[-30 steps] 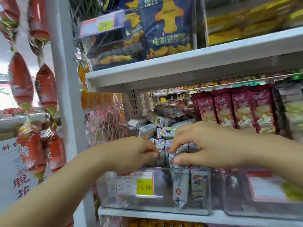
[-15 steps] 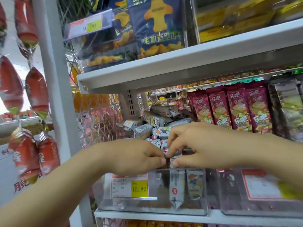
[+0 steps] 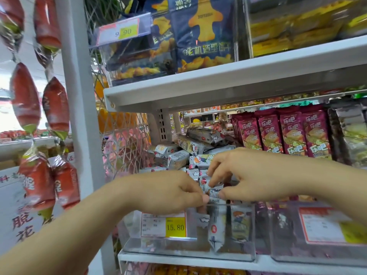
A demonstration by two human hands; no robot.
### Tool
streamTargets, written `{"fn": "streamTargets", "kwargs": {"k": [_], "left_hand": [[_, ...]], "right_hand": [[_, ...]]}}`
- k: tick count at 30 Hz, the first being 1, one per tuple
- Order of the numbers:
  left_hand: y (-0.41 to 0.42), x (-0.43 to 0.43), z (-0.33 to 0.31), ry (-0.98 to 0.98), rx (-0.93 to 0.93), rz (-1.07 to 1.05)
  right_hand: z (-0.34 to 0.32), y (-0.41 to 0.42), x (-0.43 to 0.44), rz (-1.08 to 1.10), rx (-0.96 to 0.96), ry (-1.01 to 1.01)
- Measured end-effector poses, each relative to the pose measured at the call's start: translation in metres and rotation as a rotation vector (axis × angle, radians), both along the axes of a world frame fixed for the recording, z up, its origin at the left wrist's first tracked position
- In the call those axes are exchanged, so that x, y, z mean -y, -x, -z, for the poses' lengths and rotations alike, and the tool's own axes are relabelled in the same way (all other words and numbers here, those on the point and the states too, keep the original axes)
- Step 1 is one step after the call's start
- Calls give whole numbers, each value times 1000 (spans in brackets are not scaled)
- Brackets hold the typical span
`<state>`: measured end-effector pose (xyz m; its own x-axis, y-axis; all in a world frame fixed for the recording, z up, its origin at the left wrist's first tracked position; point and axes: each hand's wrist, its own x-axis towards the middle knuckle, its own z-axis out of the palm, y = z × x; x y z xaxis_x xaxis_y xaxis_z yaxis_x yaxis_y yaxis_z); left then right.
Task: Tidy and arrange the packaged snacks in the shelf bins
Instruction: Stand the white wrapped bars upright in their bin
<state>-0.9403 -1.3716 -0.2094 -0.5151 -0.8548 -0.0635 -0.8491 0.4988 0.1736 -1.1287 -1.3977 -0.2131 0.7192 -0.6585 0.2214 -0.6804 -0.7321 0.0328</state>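
Both hands meet at the front rim of the clear bin (image 3: 186,250) on the lower shelf (image 3: 158,260). The left hand (image 3: 168,193) and right hand (image 3: 256,175) each have their grip clamped on one small silver pack (image 3: 214,193) – thumbs close together, the pack just above the bin's front wall. Upright packs (image 3: 216,231) stand behind that wall and a loose pile (image 3: 190,151) lies further back. A 15.80 price tag (image 3: 164,225) is on the bin's front – magenta packs (image 3: 286,132) stand to the right
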Motion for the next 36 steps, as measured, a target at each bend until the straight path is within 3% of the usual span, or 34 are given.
{"fn": "streamTargets", "kwargs": {"k": [15,23,28,36], "left_hand": [[-10,-3,-11,5,-82,16],[-16,7,-12,187,-153,-105],[-13,7,-10,163,-213,-119],[-14,18,0,135,-206,-114]], "right_hand": [[-10,-20,5,114,-57,-53],[-13,-23,8,60,-93,-105],[-15,-22,11,60,-164,-78],[-39,-11,1,58,67,-1]]}}
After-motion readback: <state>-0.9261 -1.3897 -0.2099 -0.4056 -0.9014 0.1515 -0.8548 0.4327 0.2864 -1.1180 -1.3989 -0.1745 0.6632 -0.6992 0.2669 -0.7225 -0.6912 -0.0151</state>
